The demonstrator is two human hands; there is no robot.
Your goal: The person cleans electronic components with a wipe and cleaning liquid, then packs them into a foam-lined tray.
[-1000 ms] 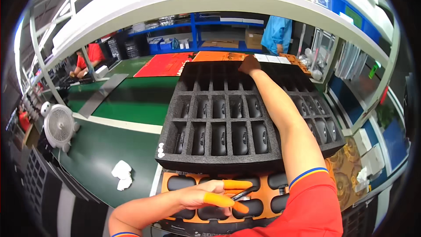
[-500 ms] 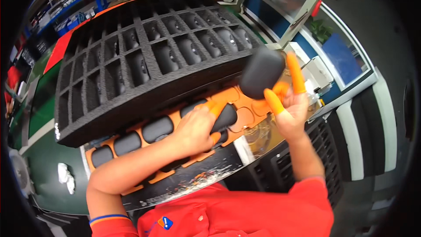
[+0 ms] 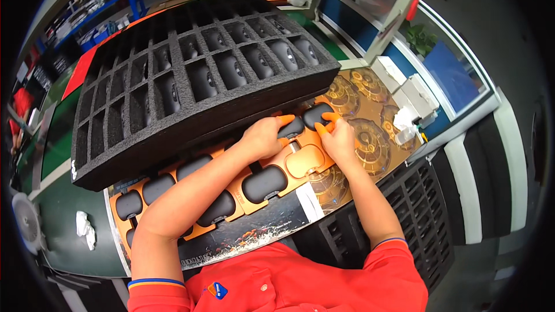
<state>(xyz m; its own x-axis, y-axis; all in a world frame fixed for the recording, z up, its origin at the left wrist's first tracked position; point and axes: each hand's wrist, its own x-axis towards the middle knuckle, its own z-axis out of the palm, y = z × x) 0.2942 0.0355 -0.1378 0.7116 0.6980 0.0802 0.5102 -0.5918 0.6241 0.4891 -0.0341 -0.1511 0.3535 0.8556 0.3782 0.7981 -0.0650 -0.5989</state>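
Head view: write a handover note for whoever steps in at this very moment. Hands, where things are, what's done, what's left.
Left hand: orange-tipped fingers on a black mouse in the orange tray.
Right hand: fingers on the next mouse, at the tray's far end.
Foam tray: sits behind the orange tray, overlapping it; many cells hold mice, the left-hand cells look empty.
Done: most orange-tray slots are filled with mice.
Left: one slot just below the hands shows empty; the two mice under the fingers may not be seated yet.
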